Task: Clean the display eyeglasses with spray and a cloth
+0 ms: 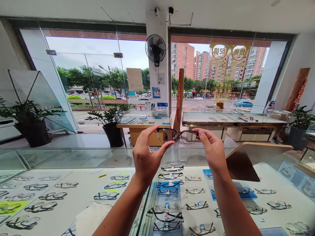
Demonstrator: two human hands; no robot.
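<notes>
A pair of dark-rimmed eyeglasses (177, 133) is held up in front of me, above a glass display case (194, 170). My left hand (149, 150) grips the left side of the frame, with the index finger at the upper corner and the thumb stretched beneath the left lens. On the other side, my right hand (213, 147) pinches the right corner or temple between thumb and fingers. Rows of eyeglasses (168, 191) lie inside the case under my forearms, some on blue cards. A white cloth (92, 216) rests beside my left forearm.
A tilted brown-edged panel (256, 157), perhaps a mirror, stands at right on the case. Beyond are more display counters (209, 118), potted plants (112, 127), a wooden post (179, 98) and a wall fan (155, 49). Large windows show a street.
</notes>
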